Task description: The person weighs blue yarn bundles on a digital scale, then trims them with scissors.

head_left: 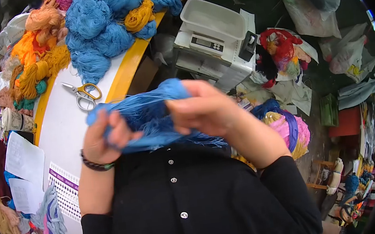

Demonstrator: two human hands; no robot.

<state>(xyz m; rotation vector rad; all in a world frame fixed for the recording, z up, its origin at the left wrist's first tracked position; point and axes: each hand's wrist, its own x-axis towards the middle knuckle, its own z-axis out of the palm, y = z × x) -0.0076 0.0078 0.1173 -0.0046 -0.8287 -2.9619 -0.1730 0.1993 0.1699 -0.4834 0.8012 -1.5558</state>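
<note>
A loop of blue thread is stretched between my two hands in front of my chest. My left hand, with a dark bracelet at the wrist, is inside and around the loop's left end, its fingers curled and a little blurred. At the right end, my right hand has its fingers curled round the thread, thumb pointing inward. Darker blue strands show between the hands. Scissors with yellow and grey handles lie on the white table, just beyond my left hand.
Blue yarn is heaped at the table's far end, beside orange and yellow skeins. A scale with a white tray stands beyond my right hand. Papers and a hole-punched card lie at left. Plastic bags rest at upper right.
</note>
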